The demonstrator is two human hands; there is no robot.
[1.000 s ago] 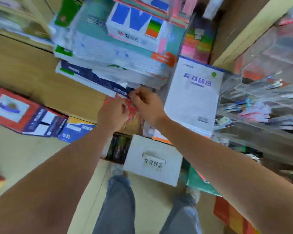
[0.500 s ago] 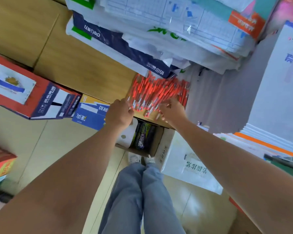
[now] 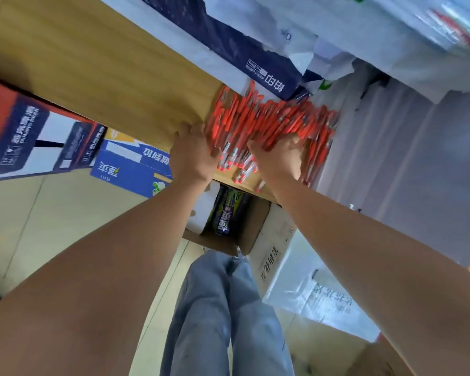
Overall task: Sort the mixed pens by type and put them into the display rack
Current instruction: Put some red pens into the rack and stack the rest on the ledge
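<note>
Looking down through the head camera, a heap of red pens point(image 3: 269, 118) lies on the table point(image 3: 106, 77) near its front edge, pushed up against stacked paper packs point(image 3: 228, 44). The left hand point(image 3: 193, 156) sits at the heap's left side with its knuckles bent and thumb touching the nearest pens. Its fingertips are hidden, so I cannot tell whether it grips any. The right hand point(image 3: 280, 158) rests on the heap with its fingers pushed in among the pens and covered by them, so its grip is also unclear. No rack is in view, and every pen visible is in the heap. I judge the task barely begun, with gathering, sorting and racking all left to do.
</note>
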